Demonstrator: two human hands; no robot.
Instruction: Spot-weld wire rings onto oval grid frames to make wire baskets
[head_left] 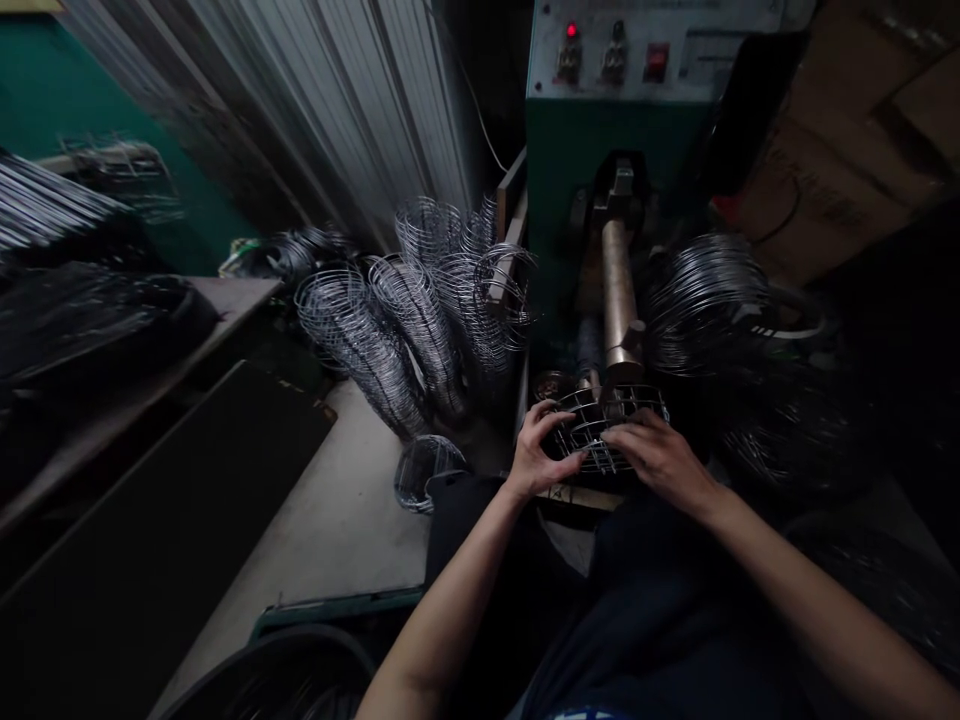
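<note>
A round wire basket frame (598, 458) lies under the metal arm (619, 290) of a green machine (559, 140). At its left side my left hand (538, 455) has thumb and fingers curved around the wires, gripping them. My right hand (654, 455) pinches the frame's wires from the right, its fingers pressed together. Both hands are just below the machine's metal tips, which partly hide the frame's far side. A red light glows on the machine's panel (694, 50).
Stacks of wire rings (375, 350) stand left of the machine. One wire piece (427, 475) lies on the floor (337, 490). Wire coils (705, 300) hang at the right. A table (225, 300) bears dark bundles at the left. A round container (289, 640) is at the bottom.
</note>
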